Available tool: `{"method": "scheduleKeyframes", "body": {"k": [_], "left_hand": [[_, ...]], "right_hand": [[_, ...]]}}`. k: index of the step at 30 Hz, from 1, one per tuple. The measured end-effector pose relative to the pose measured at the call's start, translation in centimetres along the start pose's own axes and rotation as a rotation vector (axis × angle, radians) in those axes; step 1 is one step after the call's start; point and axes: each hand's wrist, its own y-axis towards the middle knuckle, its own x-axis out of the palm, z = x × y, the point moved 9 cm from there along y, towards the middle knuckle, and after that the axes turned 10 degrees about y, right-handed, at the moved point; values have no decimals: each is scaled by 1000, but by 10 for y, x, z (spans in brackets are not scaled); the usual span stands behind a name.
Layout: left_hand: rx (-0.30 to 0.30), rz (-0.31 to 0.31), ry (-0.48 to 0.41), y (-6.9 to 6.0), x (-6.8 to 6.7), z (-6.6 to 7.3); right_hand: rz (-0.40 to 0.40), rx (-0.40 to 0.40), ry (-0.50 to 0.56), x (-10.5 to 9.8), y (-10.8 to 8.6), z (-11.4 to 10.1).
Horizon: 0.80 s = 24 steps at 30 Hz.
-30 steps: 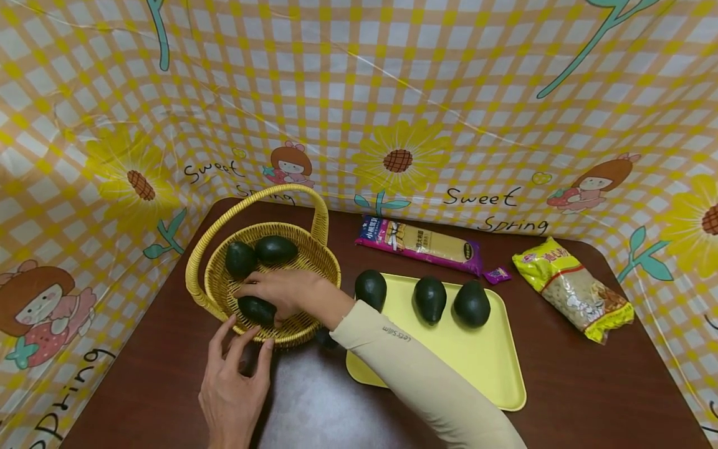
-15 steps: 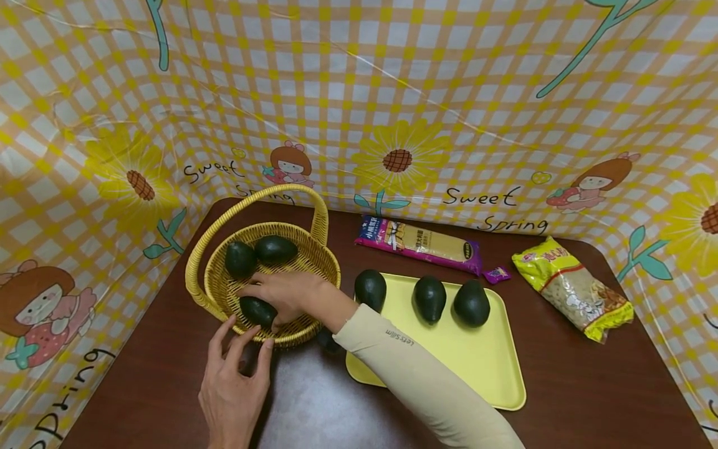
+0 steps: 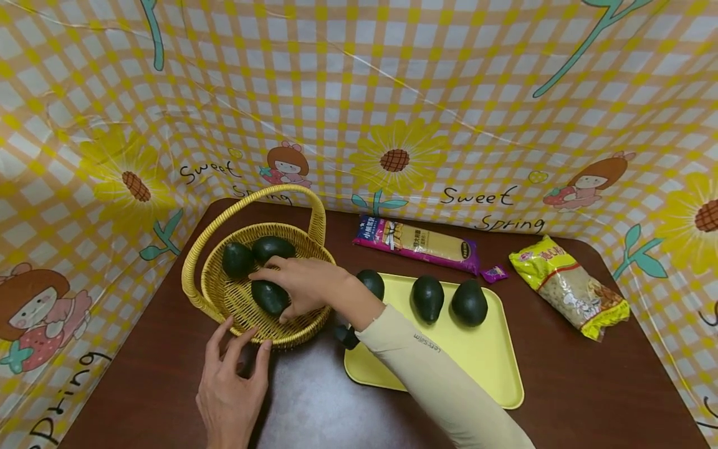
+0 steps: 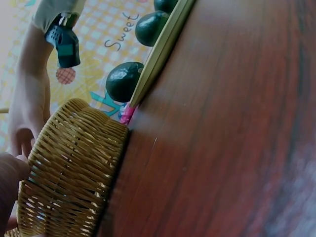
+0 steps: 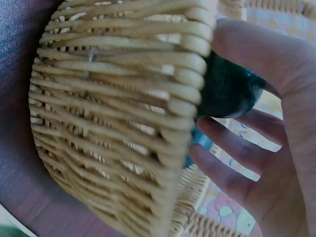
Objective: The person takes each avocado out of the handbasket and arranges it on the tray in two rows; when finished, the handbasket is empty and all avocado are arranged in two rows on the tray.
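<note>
In the head view my right hand point(image 3: 305, 284) is inside the yellow wicker basket point(image 3: 291, 340), fingers spread around an avocado point(image 3: 269, 298) without curling round it. Two more avocados, one point(image 3: 238, 260) at the left and another point(image 3: 273, 248) behind, lie in the basket. In the right wrist view, the thumb and fingers of my right hand point(image 5: 281, 128) stand on either side of a dark avocado point(image 5: 229, 89), partly hidden by the wicker point(image 5: 118, 98). My left hand point(image 3: 231, 380) rests its fingertips against the basket's front side, fingers loosely bent.
A yellow tray point(image 3: 477, 362) right of the basket bears three avocados, one point(image 3: 427, 299) in its middle. Behind lies a purple noodle packet point(image 3: 417, 243), beside a small purple packet point(image 3: 494, 273). A yellow snack bag point(image 3: 569, 287) lies at the right. The basket's handle point(image 3: 193, 259) arches over it.
My right hand has shifted right and slightly back, its fingers higher over the avocado. That avocado has moved from near the front rim towards the basket's middle. My left hand has barely moved.
</note>
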Motion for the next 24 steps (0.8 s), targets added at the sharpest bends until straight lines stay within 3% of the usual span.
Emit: {"method": "scheduleKeyframes", "body": {"k": [14, 24], "left_hand": [[20, 2, -4, -2, -3, 1], [35, 7, -14, -1, -3, 2]], "right_hand": [[177, -49, 78, -10, -47, 0], [299, -18, 118, -14, -80, 9]]}}
